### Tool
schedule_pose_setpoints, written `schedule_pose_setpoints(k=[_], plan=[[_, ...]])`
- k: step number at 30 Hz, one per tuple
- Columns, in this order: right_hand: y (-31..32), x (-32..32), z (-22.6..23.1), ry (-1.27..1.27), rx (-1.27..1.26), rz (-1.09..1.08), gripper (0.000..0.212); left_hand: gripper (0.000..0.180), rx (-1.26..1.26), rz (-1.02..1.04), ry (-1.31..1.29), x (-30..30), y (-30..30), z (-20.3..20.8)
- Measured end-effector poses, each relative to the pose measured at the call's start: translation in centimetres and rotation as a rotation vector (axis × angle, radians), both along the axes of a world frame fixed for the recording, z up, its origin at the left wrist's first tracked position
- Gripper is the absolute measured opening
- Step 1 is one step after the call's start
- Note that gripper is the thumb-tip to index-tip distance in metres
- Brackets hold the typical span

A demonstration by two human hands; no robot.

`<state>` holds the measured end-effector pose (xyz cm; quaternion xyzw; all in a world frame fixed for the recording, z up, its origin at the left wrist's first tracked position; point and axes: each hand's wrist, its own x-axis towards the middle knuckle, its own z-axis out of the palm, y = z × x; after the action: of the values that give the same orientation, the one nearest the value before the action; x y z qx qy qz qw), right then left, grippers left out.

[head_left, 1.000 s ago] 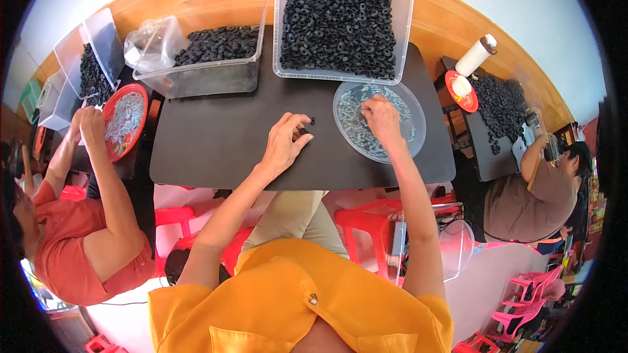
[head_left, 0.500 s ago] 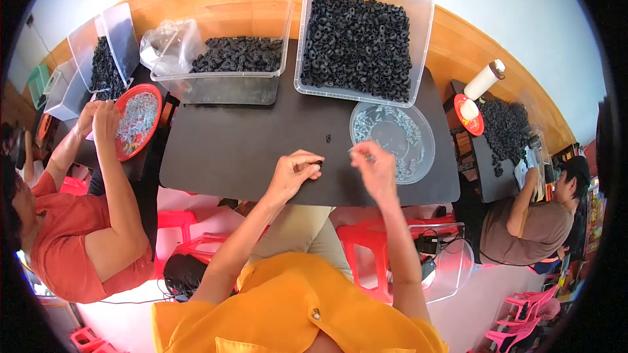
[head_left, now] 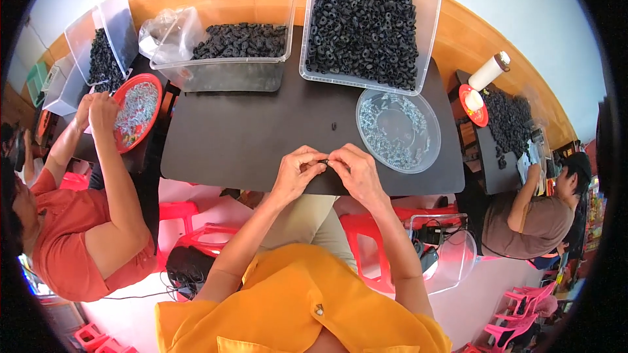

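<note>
Pinching a small black ring (head_left: 324, 161) between both hands at the table's (head_left: 248, 137) near edge.
Left hand (head_left: 297, 171) and right hand (head_left: 353, 171) meet fingertip to fingertip, both closed on the ring, just left of the clear plate (head_left: 398, 131); a ring bin (head_left: 363, 26) stands behind.

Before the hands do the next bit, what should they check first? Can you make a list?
1. Left hand and right hand both pinch the small black part: ok.
2. Part is fitted together properly: cannot tell, too small.
3. Clear round dish of small metal pieces sits near the right hand: ok.
4. Big clear bin of black rings stays within reach behind the dish: ok.
5. One loose black piece lies alone on the dark table, away from the edge: ok.
</note>
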<state>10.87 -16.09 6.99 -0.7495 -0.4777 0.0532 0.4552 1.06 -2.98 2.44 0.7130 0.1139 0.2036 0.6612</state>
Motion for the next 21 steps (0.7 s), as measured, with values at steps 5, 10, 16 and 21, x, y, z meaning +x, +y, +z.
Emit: schedule_pose_setpoints(k=[5,10,16,21], plan=[[-0.1,0.3,0.4,-0.016,-0.102,0.031,0.009,0.018,0.002,-0.018,0.016,-0.2,0.3,-0.6],[0.4,0.7,0.6,0.244,-0.163,-0.027,0.011,0.015,-0.199,-0.069,0.007,-0.2,0.5,-0.6],[1.0,0.5,-0.4,0.207,0.03,0.05,0.009,0.013,-0.418,-0.09,-0.063,-0.3,0.9,-1.1],[3.0,3.1,-1.2,-0.186,0.026,-0.182,0.013,0.012,-0.449,-0.072,-0.081,-0.3,1.0,-1.3]])
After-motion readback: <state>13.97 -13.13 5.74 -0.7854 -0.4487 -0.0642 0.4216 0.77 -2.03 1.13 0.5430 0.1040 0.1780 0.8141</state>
